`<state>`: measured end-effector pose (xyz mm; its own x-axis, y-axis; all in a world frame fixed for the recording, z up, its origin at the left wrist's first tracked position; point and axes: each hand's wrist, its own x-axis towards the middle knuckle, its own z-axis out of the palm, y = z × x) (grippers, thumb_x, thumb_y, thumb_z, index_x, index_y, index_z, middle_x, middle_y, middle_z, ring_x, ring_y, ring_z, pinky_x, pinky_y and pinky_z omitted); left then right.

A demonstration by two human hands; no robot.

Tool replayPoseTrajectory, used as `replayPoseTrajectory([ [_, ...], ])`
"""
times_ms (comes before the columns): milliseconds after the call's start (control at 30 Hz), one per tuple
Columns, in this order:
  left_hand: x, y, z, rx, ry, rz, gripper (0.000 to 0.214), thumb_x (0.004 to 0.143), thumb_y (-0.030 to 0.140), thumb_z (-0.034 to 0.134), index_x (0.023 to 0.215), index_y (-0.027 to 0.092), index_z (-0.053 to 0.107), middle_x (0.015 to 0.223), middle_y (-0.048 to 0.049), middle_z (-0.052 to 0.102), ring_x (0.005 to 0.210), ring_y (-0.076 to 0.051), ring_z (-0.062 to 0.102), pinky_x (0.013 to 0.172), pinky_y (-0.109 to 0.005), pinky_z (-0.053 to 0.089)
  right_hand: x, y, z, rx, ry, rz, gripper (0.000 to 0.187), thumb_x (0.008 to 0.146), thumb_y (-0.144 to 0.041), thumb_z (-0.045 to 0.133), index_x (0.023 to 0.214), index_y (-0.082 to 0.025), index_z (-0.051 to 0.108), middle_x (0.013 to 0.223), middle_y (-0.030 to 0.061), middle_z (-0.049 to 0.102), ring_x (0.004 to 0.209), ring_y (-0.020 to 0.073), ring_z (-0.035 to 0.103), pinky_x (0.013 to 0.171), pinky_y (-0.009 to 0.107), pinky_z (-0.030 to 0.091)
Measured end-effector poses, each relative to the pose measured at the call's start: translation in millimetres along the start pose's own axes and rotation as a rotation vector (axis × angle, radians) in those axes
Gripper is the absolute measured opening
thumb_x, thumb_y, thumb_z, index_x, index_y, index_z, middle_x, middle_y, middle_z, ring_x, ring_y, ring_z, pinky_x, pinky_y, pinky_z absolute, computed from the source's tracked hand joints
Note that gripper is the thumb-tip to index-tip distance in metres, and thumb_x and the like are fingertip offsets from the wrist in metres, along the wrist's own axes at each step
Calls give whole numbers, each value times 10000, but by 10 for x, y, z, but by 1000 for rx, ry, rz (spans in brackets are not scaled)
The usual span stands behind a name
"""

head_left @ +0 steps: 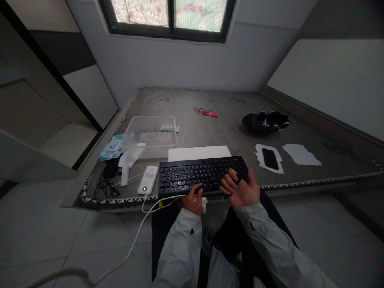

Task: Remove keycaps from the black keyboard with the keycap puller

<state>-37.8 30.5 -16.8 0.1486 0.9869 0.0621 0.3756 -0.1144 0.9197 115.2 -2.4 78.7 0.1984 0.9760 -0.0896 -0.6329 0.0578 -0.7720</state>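
A black keyboard (204, 173) lies along the front edge of the mattress, partly over a white sheet or board (199, 152). My left hand (193, 201) is at its front edge, fingers bent and the fingertips over the lower keys. A crumpled white tissue (204, 204) sticks out beside the thumb, and the hand seems closed on it. Over the right end of the keys is my right hand (244, 191), palm turned up. Its fingers are loosely curled, its thumb stands apart, and nothing shows in the palm.
Left of the keyboard lie a white power bank (148, 180) with a cable, a clear plastic bin (153, 152), a blue packet (111, 148) and black cords (109, 186). Rightward are a phone (270, 159) on paper, another paper (301, 154) and a black cap (265, 122). A red wrapper (207, 113) lies farther back.
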Motion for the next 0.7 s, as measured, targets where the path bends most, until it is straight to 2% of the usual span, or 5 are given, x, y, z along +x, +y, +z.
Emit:
replayPoseTrajectory([
  [133,3,-29,11,29,12,9,242,832,316,517,1035,279,642,925,26,720,713,-106,686,665,-173,517,1,-66,-113,92,2,56,394,791,-538,383,555,-234,294,444,-72,185,381,102,131,358,231,196],
  [300,-11,-40,12,26,12,27,251,843,320,506,1051,263,634,954,15,715,730,-102,687,673,-166,511,27,-95,-267,169,78,10,375,746,-472,422,518,-236,242,402,-83,163,363,93,63,327,223,177],
  [367,-16,-39,15,17,13,25,260,846,324,495,1060,257,628,997,9,705,753,-106,687,697,-176,517,26,-115,-294,209,68,0,371,734,-453,432,512,-232,233,395,-85,158,358,90,60,322,219,190],
  [533,-23,-60,41,-39,19,30,284,851,361,476,1070,256,623,1039,1,690,783,-124,687,752,-224,528,-1,-161,-327,362,-60,-13,349,700,-386,475,503,-222,238,380,-82,174,341,84,96,318,217,229],
  [700,-67,-97,53,-37,87,109,338,858,404,449,1113,247,607,1052,-35,690,832,-151,682,773,-268,532,-48,-157,-350,455,-69,-73,301,722,-381,482,529,-216,320,401,-77,231,345,79,155,342,209,272],
])
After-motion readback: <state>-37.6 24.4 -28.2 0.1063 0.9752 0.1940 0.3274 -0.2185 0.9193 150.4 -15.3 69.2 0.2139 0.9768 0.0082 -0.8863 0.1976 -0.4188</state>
